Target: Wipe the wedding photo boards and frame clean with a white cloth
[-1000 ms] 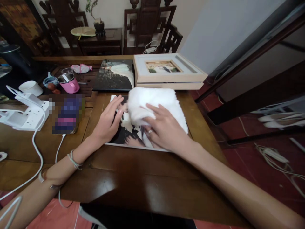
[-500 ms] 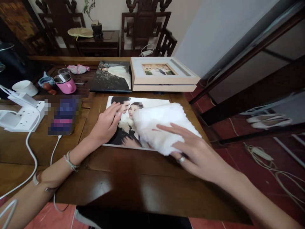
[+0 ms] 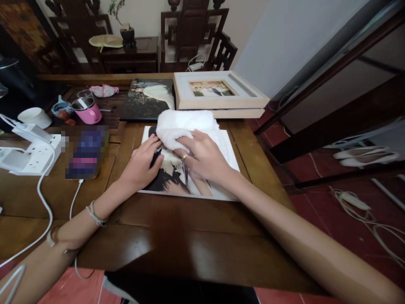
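A large glossy photo print (image 3: pixel 228 162) lies flat on the wooden table (image 3: pixel 196 236). My left hand (image 3: pixel 141 162) rests on its left part, fingers stretched flat and holding nothing. My right hand (image 3: pixel 204 158) presses a fluffy white cloth (image 3: pixel 182 124) onto the print's upper middle, fingers closed on the cloth's near edge. The cloth covers the top of the picture.
Behind the print lie a dark photo panel (image 3: pixel 145 101) and a pale wooden frame (image 3: pixel 218 93) stacked on another. To the left are a pink mug (image 3: pixel 88 110), a white cup (image 3: pixel 34 117), a white power strip (image 3: pixel 30 150) with cables, and a blurred phone (image 3: pixel 85 154).
My right hand has swept the cloth from the print's lower right corner back up and left to its upper middle. My left hand has stayed in place on the print.
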`<act>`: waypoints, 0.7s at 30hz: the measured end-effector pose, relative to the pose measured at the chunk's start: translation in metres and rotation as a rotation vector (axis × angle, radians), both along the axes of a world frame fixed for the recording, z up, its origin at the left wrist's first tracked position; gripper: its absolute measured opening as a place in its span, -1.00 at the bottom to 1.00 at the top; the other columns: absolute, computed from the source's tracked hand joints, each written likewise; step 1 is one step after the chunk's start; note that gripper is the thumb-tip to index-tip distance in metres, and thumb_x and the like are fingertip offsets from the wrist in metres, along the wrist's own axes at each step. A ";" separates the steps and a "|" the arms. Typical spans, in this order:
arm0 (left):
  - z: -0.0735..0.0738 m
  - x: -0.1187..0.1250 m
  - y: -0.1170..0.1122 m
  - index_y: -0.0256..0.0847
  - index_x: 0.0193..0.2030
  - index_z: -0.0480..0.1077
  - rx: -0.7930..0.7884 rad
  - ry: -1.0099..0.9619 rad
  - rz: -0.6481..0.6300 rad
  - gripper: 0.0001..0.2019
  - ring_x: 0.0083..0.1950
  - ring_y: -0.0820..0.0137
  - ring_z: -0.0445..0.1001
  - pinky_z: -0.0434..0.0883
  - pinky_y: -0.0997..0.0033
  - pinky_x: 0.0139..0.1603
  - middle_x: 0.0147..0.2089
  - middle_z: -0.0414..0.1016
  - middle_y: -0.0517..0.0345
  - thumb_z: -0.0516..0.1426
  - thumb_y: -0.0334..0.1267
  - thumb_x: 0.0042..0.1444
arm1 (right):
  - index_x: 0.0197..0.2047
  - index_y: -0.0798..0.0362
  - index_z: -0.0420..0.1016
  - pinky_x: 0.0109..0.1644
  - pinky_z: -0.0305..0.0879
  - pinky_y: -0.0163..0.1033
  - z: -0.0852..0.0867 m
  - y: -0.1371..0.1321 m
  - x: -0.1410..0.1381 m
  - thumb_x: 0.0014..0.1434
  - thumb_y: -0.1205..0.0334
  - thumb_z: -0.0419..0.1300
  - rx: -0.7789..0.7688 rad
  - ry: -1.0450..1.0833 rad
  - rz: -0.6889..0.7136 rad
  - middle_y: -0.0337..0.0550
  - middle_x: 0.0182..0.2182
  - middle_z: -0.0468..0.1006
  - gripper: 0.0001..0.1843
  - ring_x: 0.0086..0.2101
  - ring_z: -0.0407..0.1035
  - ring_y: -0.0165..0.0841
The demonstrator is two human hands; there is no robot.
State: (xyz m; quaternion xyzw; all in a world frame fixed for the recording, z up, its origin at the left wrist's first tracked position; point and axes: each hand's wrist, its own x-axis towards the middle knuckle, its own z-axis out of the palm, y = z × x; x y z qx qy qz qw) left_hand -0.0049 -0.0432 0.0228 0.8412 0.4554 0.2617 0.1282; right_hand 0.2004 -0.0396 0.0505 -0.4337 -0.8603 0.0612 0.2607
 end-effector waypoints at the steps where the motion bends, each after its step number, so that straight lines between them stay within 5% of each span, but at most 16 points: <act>1: 0.000 0.000 0.000 -0.28 0.25 0.25 -0.002 0.001 -0.001 -0.60 0.44 0.09 0.13 0.19 -0.13 0.37 0.36 0.25 -0.22 0.00 -0.26 0.31 | -0.11 0.06 0.50 0.10 0.28 0.07 0.000 0.000 0.002 0.24 0.37 0.00 0.002 0.000 0.003 0.00 -0.14 0.59 -0.72 0.01 0.39 -0.09; 6: -0.001 -0.013 0.001 -0.27 0.28 0.23 -0.007 0.009 -0.001 -0.59 0.45 0.10 0.11 0.18 -0.16 0.36 0.38 0.24 -0.20 -0.01 -0.27 0.32 | -0.21 -0.04 0.48 -0.07 0.36 0.02 -0.007 -0.001 0.031 0.24 0.33 -0.01 0.014 -0.045 -0.031 -0.11 -0.28 0.55 -0.76 -0.12 0.42 -0.12; 11: 0.002 -0.032 0.002 -0.29 0.26 0.24 0.002 0.025 0.008 -0.60 0.45 0.10 0.12 0.18 -0.15 0.36 0.38 0.24 -0.21 -0.01 -0.27 0.32 | -0.31 -0.01 0.42 -0.24 0.42 0.03 -0.017 -0.012 0.064 0.27 0.21 0.00 0.014 -0.057 -0.225 -0.02 -0.34 0.52 -0.81 -0.24 0.46 -0.07; 16: -0.007 -0.019 0.022 -0.32 0.26 0.23 0.008 0.032 0.009 -0.60 0.45 0.09 0.11 0.17 -0.12 0.37 0.38 0.24 -0.23 -0.01 -0.28 0.32 | -0.41 -0.03 0.30 0.10 0.35 0.27 -0.029 -0.055 0.076 0.25 0.31 0.05 0.125 -0.067 -0.133 0.13 0.12 0.47 -0.82 0.17 0.31 0.03; 21: -0.017 0.000 0.043 -0.32 0.26 0.24 0.005 0.037 0.015 -0.60 0.44 0.09 0.12 0.18 -0.10 0.37 0.37 0.24 -0.23 -0.01 -0.28 0.32 | -0.45 0.00 0.30 0.29 0.17 0.28 -0.029 -0.090 0.070 0.14 0.50 0.06 0.086 -0.051 0.091 0.05 0.25 0.37 -0.77 0.31 0.11 -0.06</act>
